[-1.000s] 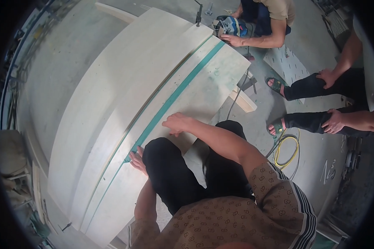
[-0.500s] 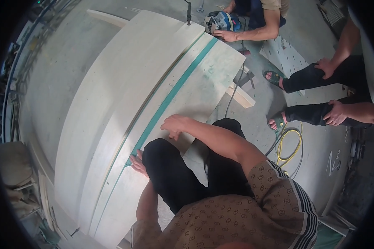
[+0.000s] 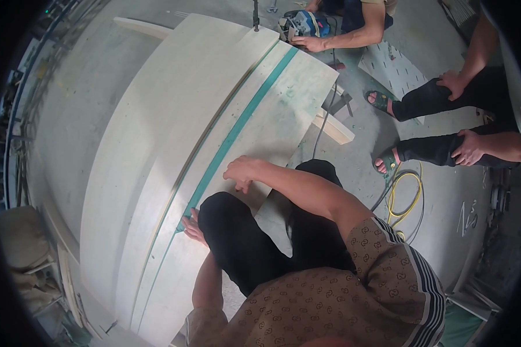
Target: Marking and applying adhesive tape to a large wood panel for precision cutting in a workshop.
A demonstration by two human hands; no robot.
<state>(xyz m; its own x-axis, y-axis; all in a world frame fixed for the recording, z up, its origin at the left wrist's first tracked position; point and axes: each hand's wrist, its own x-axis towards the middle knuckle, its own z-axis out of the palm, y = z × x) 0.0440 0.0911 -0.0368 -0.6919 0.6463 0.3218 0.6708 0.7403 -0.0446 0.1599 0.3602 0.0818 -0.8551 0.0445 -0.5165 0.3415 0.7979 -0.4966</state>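
Note:
A long, narrow green strip (image 3: pixel 240 128) lies along the large pale board (image 3: pixel 298 95). My left hand (image 3: pixel 194 227) is at the strip's near end, fingers apart and resting on it; my knee hides part of this hand. Farther along, my right hand (image 3: pixel 243 172) rests on the board just right of the strip, loosely bent with the thumb apart and nothing visible in it. Left of the strip, a second large pale sheet (image 3: pixel 150 110) lies with its long edge beside it. At the far end, a co-worker's hand (image 3: pixel 309 44) is on a blue power saw (image 3: pixel 308 24) by the board's edge.
A dark clamp (image 3: pixel 256 20) stands on the far edge of the sheet. To the right, another person stands in sandals (image 3: pixel 382 103), hands on knees. Yellow cable (image 3: pixel 408 196) lies coiled on the floor, and a wooden block (image 3: pixel 336 128) juts from under the board.
The whole view has shifted slightly, the far end of the board now sitting a little higher and more to the left. Both my hands keep their places on the strip and board.

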